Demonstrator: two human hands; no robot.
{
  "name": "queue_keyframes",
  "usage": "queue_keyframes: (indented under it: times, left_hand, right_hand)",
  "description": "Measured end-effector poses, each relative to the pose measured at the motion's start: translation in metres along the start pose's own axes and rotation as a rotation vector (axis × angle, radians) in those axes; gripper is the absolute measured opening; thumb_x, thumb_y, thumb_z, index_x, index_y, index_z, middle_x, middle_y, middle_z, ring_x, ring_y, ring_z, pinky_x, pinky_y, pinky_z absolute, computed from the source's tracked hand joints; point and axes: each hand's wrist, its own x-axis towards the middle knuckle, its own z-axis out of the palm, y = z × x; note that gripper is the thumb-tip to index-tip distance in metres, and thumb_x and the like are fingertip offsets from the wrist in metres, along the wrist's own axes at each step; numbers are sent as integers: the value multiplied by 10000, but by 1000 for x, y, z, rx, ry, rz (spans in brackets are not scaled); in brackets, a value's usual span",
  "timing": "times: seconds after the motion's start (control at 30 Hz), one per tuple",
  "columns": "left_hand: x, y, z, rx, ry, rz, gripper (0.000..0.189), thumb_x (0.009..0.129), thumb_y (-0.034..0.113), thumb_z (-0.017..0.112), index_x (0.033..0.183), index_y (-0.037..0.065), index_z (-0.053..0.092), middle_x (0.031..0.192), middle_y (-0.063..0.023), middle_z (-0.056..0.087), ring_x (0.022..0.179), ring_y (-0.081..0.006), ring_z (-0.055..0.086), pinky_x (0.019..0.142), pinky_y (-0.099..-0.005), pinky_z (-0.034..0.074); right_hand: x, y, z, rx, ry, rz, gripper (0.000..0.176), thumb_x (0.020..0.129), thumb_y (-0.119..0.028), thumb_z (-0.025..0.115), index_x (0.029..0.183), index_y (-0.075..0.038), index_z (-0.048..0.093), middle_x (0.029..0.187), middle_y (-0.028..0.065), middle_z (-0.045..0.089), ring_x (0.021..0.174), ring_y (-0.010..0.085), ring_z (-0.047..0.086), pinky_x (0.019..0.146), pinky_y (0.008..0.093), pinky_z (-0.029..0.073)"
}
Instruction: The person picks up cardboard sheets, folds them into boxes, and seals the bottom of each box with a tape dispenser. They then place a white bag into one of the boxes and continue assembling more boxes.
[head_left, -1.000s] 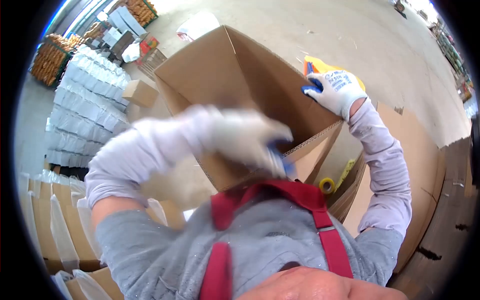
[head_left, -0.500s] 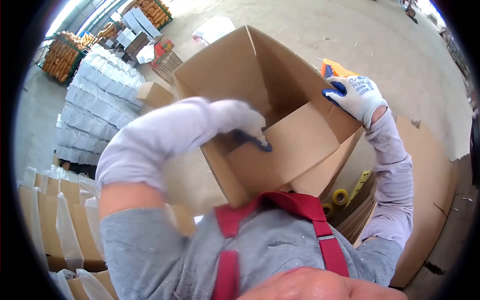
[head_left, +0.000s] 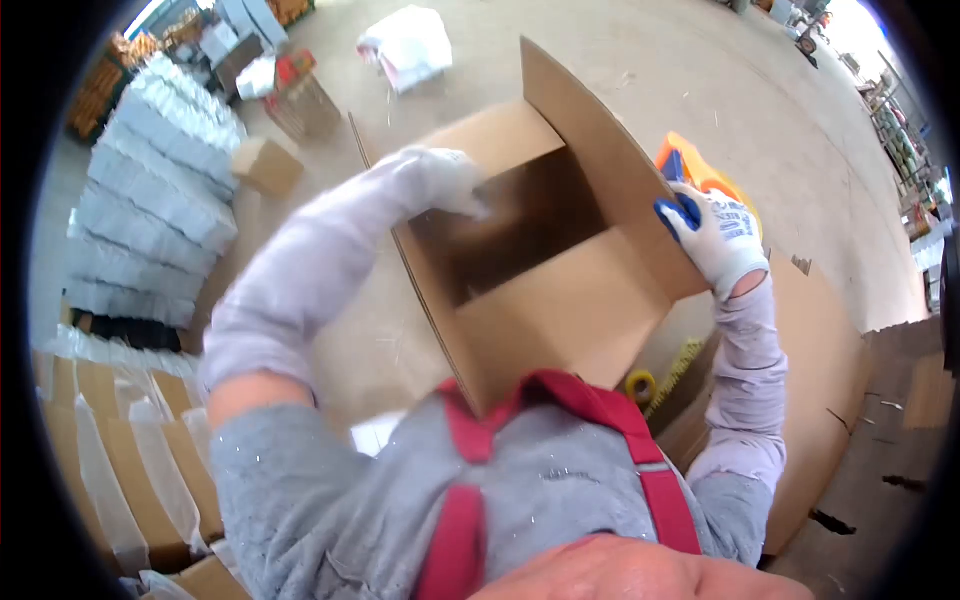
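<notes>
Carton (head_left: 570,200): Stands open in front of your chest, between your arms.
Near flap (head_left: 565,310): Folded inward, covering the side of the opening closest to you.
Far flap (head_left: 505,140): Appears angled inward; its left end is hidden behind your glove.
Right flap (head_left: 620,170): Raised along the right side.
Left flap (head_left: 470,360): Raised along the left side, close to your sleeve.
Left hand (head_left: 452,185): Blurred, at the far left of the opening, beside the far flap; whether it grips or only presses, you cannot tell here.
Right hand (head_left: 722,235): At the outer edge of the right flap; finger closure cannot be confirmed.
Hand spacing: Apart, one on each side of the opening.
Orange object (head_left: 705,172): Just beyond the right hand; whether you hold it cannot be told.
Step in hand: Judged as folding in the near and far flaps.
Next move: Calls for seating the far flap flat while you steady the right flap clear of it.
</notes>
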Motion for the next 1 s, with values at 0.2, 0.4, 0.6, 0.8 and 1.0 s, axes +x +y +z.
queue_keyframes:
  times: [0.2, 0.4, 0.6, 0.8, 1.0]
  left_hand:
    - [-44, -43, -4, -160, 506, -65, 404, 817, 398, 565, 1053, 76, 623, 1023, -143, 628, 953, -301, 591, 853, -349, 450]
    - [76, -94, 14, -185, 849, -369, 617, 856, 592, 371, 1318, 186, 420, 1373, -164, 377, 1256, -351, 365, 1026, -523, 238]
    - [94, -32, 24, -293, 529, -450, 635, 870, 588, 349, 1369, 197, 339, 1368, -133, 394, 1222, -313, 420, 1059, -495, 203]
    - [108, -36, 34, -141, 627, -403, 565, 898, 512, 366, 1310, 127, 398, 1204, -123, 543, 1138, -284, 501, 959, -482, 362]
    - [111, -53, 48, -393, 559, -370, 497, 898, 406, 431, 1318, 143, 411, 1252, -151, 510, 1035, -328, 568, 876, -414, 452]
  right_hand:
    - [-41, -63, 80, -199, 225, -311, 285, 752, -388, 610, 997, -241, 615, 828, 120, 501, 758, 291, 512, 685, 424, 390]
    - [-31, -30, 95, -98, 253, -184, 380, 678, -209, 651, 1052, -270, 615, 924, 119, 520, 903, 290, 523, 767, 423, 403]
    - [-31, -10, 74, 535, 197, -146, 327, 693, -64, 608, 1008, -137, 648, 944, 140, 592, 831, 284, 586, 746, 375, 464]
    - [-18, -74, 14, 1538, 480, -290, 413, 876, -163, 502, 1239, 17, 422, 1128, 154, 535, 950, 282, 580, 848, 375, 483]
    - [-4, -95, 84, 1213, 109, -199, 415, 829, -88, 577, 1223, 2, 483, 1240, 118, 503, 1158, 200, 462, 972, 316, 362]
